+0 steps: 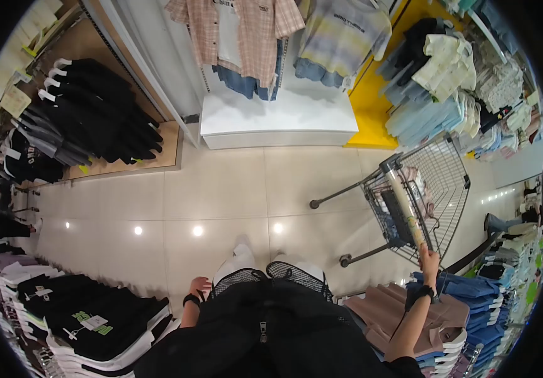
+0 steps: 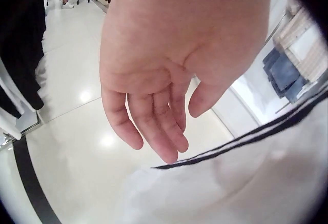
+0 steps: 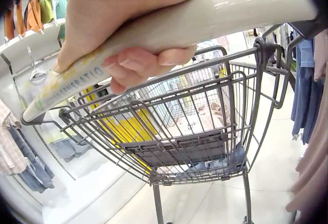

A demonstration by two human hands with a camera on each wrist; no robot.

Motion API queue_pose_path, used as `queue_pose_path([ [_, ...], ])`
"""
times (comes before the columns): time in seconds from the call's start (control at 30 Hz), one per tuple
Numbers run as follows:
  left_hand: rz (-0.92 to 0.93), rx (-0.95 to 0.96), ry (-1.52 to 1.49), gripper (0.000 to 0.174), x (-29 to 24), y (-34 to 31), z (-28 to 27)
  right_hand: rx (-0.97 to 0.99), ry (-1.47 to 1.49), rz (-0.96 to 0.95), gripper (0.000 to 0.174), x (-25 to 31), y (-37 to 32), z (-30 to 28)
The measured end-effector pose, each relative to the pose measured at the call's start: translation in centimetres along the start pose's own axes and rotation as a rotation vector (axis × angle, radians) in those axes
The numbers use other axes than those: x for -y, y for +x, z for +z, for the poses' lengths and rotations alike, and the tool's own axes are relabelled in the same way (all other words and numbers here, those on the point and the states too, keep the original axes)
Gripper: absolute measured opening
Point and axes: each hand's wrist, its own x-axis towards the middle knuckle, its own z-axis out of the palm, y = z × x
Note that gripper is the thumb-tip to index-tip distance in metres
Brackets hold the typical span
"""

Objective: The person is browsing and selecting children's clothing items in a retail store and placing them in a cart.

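My right hand (image 1: 429, 259) grips the near end of the pale handle bar (image 1: 403, 200) of a shopping cart (image 1: 444, 173). In the right wrist view the fingers (image 3: 134, 62) curl under the cream bar, which carries printed letters. Folded clothes (image 3: 202, 121), pinkish and blue, lie inside the wire basket. My left hand (image 1: 200, 286) hangs beside my left thigh with nothing in it. Its fingers (image 2: 148, 119) are loosely bent in the left wrist view, close to the white cloth of my trousers (image 2: 246, 183).
Black garments (image 1: 95, 113) hang on a rack at the left. A white platform (image 1: 277, 123) stands ahead beneath displayed shirts (image 1: 240, 38). Black T-shirts (image 1: 89, 312) hang at lower left, and a brown garment (image 1: 403, 315) hangs by my right arm. Tiled floor (image 1: 221, 183) lies between.
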Motion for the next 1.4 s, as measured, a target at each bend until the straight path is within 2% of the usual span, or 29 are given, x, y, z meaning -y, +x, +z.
queue_pose_path([
  [0.03, -0.277, -0.099, -0.142, 0.022, -2.3, -0.3, -0.3, -0.008, -0.017, -0.002, 0.056, 0.7, -0.6, 0.3],
  [0.1, -0.219, -0.081, -0.157, 0.023, -4.0, 0.8, -2.1, -0.044, 0.001, 0.044, 0.056, 2.4, -2.1, 1.4],
  [0.17, -0.084, -0.181, -0.083, 0.023, -7.2, 0.2, -3.0, -0.070, 0.022, 0.036, 0.056, 3.2, -3.4, 2.5],
  [0.3, -0.131, -0.112, -0.004, 0.026, -8.3, 2.2, -5.1, -0.102, -0.012, 0.055, 0.056, 5.5, -5.3, 3.9],
  [0.37, -0.155, -0.088, -0.013, 0.027, -6.2, 3.7, -6.2, -0.074, -0.025, 0.073, 0.057, 5.5, -5.9, 4.4],
  [0.43, -0.114, 0.029, -0.160, 0.027, -2.3, 6.4, -8.0, -0.097, -0.063, 0.117, 0.058, 5.3, -6.5, 5.0],
  [0.5, -0.150, -0.001, -0.151, 0.026, -3.2, 5.5, -8.1, -0.129, -0.075, 0.066, 0.058, 6.6, -7.2, 5.5],
  [0.53, -0.203, -0.020, -0.192, 0.025, -3.3, 5.3, -8.0, -0.109, -0.073, 0.079, 0.058, 7.4, -7.7, 5.4],
  [0.67, -0.232, -0.011, -0.239, 0.024, -3.4, 6.3, -7.2, -0.083, -0.014, 0.094, 0.056, 7.3, -7.9, 5.8],
  [0.73, -0.370, -0.026, -0.148, 0.024, -5.3, 6.4, -6.4, -0.155, -0.056, 0.085, 0.053, 8.4, -8.5, 5.8],
  [0.77, -0.378, -0.029, -0.151, 0.024, -6.2, 6.7, -6.1, -0.149, -0.062, 0.084, 0.053, 7.9, -8.1, 5.8],
  [0.97, -0.267, 0.044, -0.043, 0.024, -12.9, 9.3, -5.3, -0.172, -0.008, 0.080, 0.048, 6.0, -6.8, 5.1],
  [1.1, -0.277, 0.011, 0.015, 0.024, -17.7, 12.2, -4.2, -0.174, 0.092, 0.080, 0.044, 2.6, -4.3, 4.3],
  [1.17, -0.193, 0.094, 0.063, 0.024, -20.9, 13.2, -3.4, -0.156, 0.116, 0.100, 0.041, 3.2, -3.3, 3.7],
  [1.33, -0.175, 0.033, 0.098, 0.026, -27.0, 19.1, -1.7, -0.031, 0.215, 0.118, 0.043, 2.1, 0.5, 2.0],
  [1.4, -0.103, 0.023, 0.163, 0.027, -30.0, 20.5, -0.2, 0.040, 0.250, 0.131, 0.048, 3.1, 1.6, 1.4],
])
